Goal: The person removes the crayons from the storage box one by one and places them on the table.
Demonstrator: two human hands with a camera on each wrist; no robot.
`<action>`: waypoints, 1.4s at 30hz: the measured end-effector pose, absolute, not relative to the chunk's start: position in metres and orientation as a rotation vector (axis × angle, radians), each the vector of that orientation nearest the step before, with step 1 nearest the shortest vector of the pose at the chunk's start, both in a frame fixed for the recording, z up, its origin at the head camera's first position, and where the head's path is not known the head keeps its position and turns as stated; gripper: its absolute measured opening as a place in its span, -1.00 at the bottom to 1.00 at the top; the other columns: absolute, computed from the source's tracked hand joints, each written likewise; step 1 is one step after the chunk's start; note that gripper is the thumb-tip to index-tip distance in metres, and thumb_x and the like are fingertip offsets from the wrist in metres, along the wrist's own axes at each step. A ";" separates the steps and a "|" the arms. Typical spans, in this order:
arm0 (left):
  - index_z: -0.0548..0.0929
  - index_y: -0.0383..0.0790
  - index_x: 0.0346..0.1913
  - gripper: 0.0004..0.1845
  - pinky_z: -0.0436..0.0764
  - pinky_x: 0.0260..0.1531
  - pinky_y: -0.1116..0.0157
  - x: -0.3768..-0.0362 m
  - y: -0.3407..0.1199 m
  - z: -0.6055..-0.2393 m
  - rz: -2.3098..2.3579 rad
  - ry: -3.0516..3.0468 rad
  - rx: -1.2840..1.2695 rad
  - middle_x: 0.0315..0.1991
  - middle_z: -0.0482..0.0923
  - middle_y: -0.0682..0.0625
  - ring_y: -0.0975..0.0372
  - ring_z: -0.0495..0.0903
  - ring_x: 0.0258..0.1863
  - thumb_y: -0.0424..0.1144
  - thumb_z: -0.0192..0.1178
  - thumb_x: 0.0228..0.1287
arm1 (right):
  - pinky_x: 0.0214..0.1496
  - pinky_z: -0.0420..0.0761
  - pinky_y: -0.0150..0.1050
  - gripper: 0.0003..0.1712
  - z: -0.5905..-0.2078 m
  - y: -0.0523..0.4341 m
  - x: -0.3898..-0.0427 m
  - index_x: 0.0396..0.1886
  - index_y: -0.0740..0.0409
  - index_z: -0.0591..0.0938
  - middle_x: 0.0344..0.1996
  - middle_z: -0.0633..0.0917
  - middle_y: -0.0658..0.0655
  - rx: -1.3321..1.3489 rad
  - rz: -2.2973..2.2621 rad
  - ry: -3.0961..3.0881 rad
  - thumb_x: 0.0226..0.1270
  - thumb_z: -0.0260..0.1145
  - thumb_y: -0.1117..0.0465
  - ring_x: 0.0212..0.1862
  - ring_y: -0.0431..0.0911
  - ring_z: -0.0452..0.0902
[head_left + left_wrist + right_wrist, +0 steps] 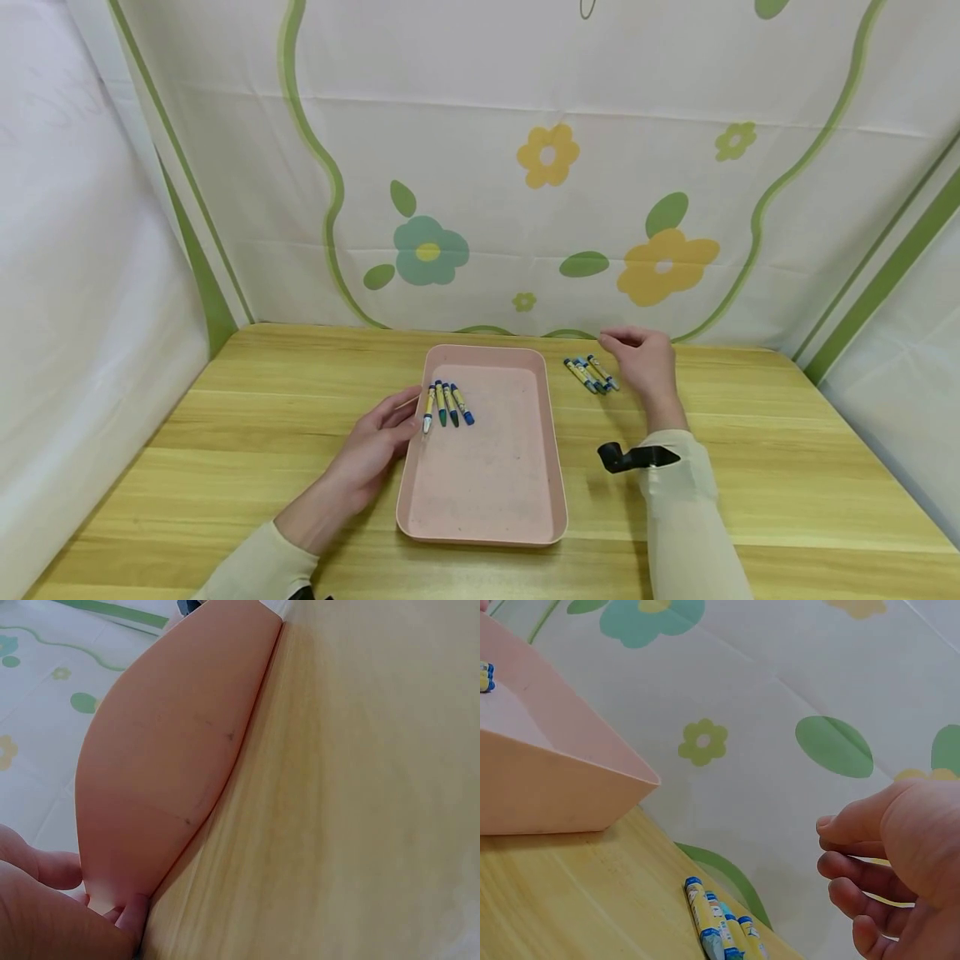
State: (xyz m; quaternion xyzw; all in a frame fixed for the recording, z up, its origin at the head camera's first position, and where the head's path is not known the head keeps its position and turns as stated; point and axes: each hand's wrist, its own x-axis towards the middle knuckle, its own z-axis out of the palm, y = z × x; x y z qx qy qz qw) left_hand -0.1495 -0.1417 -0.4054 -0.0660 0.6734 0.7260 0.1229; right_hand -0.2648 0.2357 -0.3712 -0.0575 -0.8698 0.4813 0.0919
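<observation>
A pink tray lies on the table, with several yellow-wrapped crayons in a row by its left wall, their tips white, green and blue. My left hand holds the tray's left side, thumb near the rim and fingers against the outer wall. More crayons lie in a small group on the wood, right of the tray. Just right of and above that group is my right hand. Its fingers are loosely bent with nothing between them, as the right wrist view shows.
A wooden table carries everything. Behind it hangs a white cloth with flower and leaf prints, and white cloth walls stand at both sides. A black wrist mount juts from the right sleeve.
</observation>
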 end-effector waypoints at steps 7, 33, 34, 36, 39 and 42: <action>0.29 -0.10 0.64 -0.41 0.40 0.53 0.02 -0.149 -0.141 -0.405 2.124 1.966 -0.178 0.66 0.24 -0.18 -0.05 0.28 0.63 -0.31 0.07 0.63 | -0.17 0.58 -0.44 -0.55 -0.365 0.234 -0.262 0.17 0.18 0.78 0.14 0.78 0.27 -0.164 1.414 -2.566 0.52 0.39 -0.02 -0.06 -0.17 0.60; 0.28 -0.11 0.64 -0.40 0.44 0.50 0.06 -0.148 -0.142 -0.405 2.130 1.966 -0.173 0.66 0.23 -0.19 -0.06 0.27 0.63 -0.31 0.08 0.63 | -0.04 0.68 -0.27 -0.61 -0.366 0.194 -0.265 0.15 0.23 0.78 0.10 0.78 0.25 -0.047 1.636 -2.525 0.50 0.42 0.08 -0.12 -0.23 0.65; 0.29 -0.11 0.64 -0.40 0.45 0.49 0.07 -0.148 -0.142 -0.405 2.129 1.967 -0.176 0.66 0.23 -0.19 -0.06 0.28 0.63 -0.31 0.08 0.63 | -0.05 0.68 -0.28 -0.61 -0.366 0.191 -0.265 0.15 0.23 0.78 0.09 0.79 0.24 -0.046 1.641 -2.522 0.49 0.42 0.08 -0.12 -0.23 0.65; 0.29 -0.11 0.64 -0.40 0.44 0.49 0.07 -0.148 -0.142 -0.405 2.128 1.967 -0.173 0.66 0.23 -0.19 -0.06 0.28 0.63 -0.31 0.08 0.63 | -0.05 0.67 -0.30 -0.62 -0.366 0.185 -0.265 0.14 0.22 0.79 0.09 0.79 0.23 -0.044 1.656 -2.510 0.49 0.43 0.09 -0.11 -0.23 0.65; 0.28 -0.13 0.64 -0.39 0.41 0.52 0.03 -0.148 -0.142 -0.406 2.131 1.965 -0.161 0.67 0.22 -0.20 -0.07 0.26 0.63 -0.32 0.08 0.63 | -0.07 0.68 -0.33 -0.65 -0.365 0.176 -0.265 0.12 0.20 0.80 0.10 0.80 0.23 -0.022 1.662 -2.495 0.47 0.44 0.11 -0.09 -0.22 0.65; 0.27 -0.14 0.64 -0.39 0.39 0.54 0.00 -0.148 -0.141 -0.405 2.133 1.961 -0.147 0.67 0.21 -0.22 -0.08 0.25 0.64 -0.31 0.07 0.63 | -0.11 0.66 -0.37 -0.65 -0.362 0.167 -0.264 0.12 0.20 0.80 0.10 0.80 0.24 0.006 1.674 -2.491 0.46 0.44 0.12 -0.05 -0.16 0.67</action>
